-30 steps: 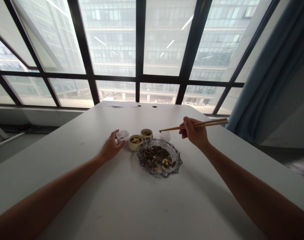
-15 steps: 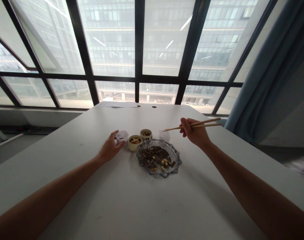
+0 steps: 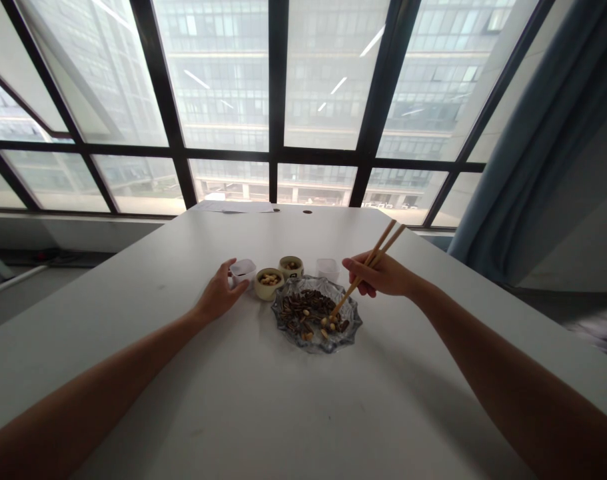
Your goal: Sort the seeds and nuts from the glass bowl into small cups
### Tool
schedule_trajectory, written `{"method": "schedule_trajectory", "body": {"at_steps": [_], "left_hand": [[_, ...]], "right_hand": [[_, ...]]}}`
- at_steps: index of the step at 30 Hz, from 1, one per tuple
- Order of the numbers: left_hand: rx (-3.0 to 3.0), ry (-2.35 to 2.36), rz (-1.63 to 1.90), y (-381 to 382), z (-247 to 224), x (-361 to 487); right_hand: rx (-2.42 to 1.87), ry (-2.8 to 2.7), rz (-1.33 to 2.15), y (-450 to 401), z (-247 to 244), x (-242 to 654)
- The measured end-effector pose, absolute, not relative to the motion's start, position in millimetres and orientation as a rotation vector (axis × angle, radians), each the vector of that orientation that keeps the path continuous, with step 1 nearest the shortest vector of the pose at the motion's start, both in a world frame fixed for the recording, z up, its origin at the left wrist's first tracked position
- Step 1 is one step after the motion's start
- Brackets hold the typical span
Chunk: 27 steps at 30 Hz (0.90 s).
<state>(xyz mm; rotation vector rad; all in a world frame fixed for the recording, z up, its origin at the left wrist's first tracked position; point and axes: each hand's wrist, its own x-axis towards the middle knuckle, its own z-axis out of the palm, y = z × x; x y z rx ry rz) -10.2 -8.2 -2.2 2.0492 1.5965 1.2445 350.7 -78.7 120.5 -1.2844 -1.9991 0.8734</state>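
Note:
My right hand (image 3: 376, 272) grips a pair of wooden chopsticks (image 3: 368, 261), which slant down and left. Their tips are among the pale nuts (image 3: 328, 325) in a scalloped glass dish (image 3: 317, 347). Dark, seed-like pieces (image 3: 303, 304) fill much of that dish; whether the tips pinch a nut I cannot tell. My left hand (image 3: 220, 291) curls its thumb and fingers around a small clear plastic cup (image 3: 244, 268) with something dark at its bottom. Just right of it stands a cream bowl (image 3: 268, 293) holding pale nuts.
A second cream bowl (image 3: 292, 272) with contents stands behind the glass dish. Another clear plastic cup (image 3: 328, 269) is to its right. White paper (image 3: 233, 207) lies at the table's far edge, before the windows. A blue curtain (image 3: 523, 160) hangs at the right.
My right hand has turned the chopsticks from nearly level to steeply slanted. Their tips have moved down into the glass dish. My left hand stays at the plastic cup.

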Motion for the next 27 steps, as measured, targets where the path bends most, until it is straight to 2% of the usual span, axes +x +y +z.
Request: {"method": "schedule_trajectory", "body": {"at_steps": [15, 22, 27], "left_hand": [[2.061, 1.618, 1.204, -8.3, -1.2, -11.0], [2.083, 1.555, 1.384, -12.4, 2.5, -8.8], [2.168, 1.452, 1.565, -13.8, 2.8, -8.4]], "right_hand": [[-1.289, -2.022, 0.889, -77.9, 122.3, 354.6], [-1.123, -1.434, 0.896, -58.5, 109.9, 352.0], [-1.07, -1.284, 1.017, -48.1, 103.9, 357.4]]}}
